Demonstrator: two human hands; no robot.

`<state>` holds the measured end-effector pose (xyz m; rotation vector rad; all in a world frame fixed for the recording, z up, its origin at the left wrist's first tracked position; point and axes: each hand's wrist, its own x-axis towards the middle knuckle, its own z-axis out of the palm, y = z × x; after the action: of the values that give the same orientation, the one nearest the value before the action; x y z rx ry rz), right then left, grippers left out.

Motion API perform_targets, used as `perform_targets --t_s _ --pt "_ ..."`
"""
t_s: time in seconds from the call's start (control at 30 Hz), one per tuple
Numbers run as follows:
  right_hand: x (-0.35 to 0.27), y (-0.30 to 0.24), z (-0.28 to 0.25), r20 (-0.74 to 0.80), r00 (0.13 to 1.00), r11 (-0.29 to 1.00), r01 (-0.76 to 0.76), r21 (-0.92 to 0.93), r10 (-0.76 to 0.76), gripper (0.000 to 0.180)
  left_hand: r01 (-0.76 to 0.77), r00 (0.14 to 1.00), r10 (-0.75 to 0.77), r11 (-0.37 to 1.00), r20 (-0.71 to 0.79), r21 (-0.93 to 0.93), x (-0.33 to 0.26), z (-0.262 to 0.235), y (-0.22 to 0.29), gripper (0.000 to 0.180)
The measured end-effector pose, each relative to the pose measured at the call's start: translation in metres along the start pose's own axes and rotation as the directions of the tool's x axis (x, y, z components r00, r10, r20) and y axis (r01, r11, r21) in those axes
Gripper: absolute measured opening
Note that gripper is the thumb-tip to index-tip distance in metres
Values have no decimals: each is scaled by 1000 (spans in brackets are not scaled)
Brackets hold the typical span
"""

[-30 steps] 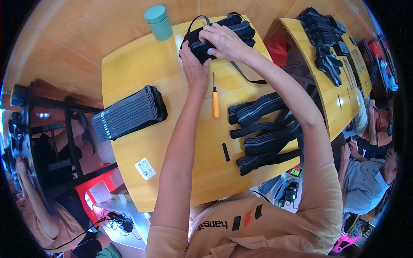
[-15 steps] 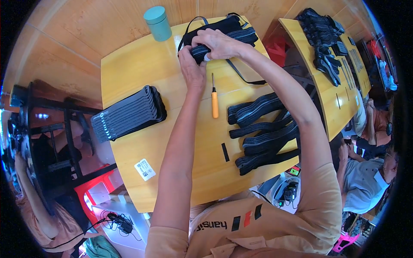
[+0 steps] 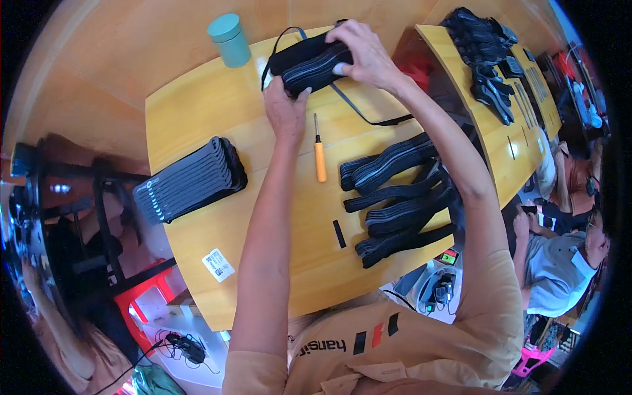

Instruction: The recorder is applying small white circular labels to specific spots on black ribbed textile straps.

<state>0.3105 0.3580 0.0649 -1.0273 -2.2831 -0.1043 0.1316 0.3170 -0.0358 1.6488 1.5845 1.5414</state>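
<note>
Both my hands grip a black padded band with grey stripes [image 3: 308, 64] at the far side of the yellow table [image 3: 191, 125]. My left hand [image 3: 284, 110] holds its near end from below. My right hand [image 3: 364, 52] clasps its far right end from above. A thin black strap [image 3: 361, 112] trails from the band across the table. An orange-handled screwdriver [image 3: 319, 158] lies just beside my left wrist.
A stack of black bands [image 3: 187, 181] lies at the table's left edge, and several more bands [image 3: 398, 197] lie spread on the right. A teal cup [image 3: 228, 39] stands at the far edge. A white label [image 3: 218, 264] and a small black strip [image 3: 339, 234] lie near me. A second table [image 3: 520, 145] carries black parts; people sit at right.
Both hands have lifted and turned the black band slightly toward the left; my right hand has shifted along its far end.
</note>
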Motion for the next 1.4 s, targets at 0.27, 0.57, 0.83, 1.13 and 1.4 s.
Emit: perform_targets --t_s 0.27,0.57,0.83,1.13,1.4 --pt "-47 69 -14 81 604 463 -683 565 793 28 -18 1000 17 1000 13 23 1 -3 15 35" --pt "-36 49 -2 382 498 193 -769 609 779 39 -67 997 65 996 30 67 -2 -3 17 36" --pt "-21 28 -1 21 558 328 -518 790 830 31 -35 996 37 999 87 -32 6 -8 -11 45" --pt "-42 16 -16 48 602 303 -468 830 797 31 -110 992 103 988 71 104 35 -12 69 34" --pt "-59 12 -7 -142 659 489 -378 786 738 34 -260 847 186 962 498 83 56 39 120 54"
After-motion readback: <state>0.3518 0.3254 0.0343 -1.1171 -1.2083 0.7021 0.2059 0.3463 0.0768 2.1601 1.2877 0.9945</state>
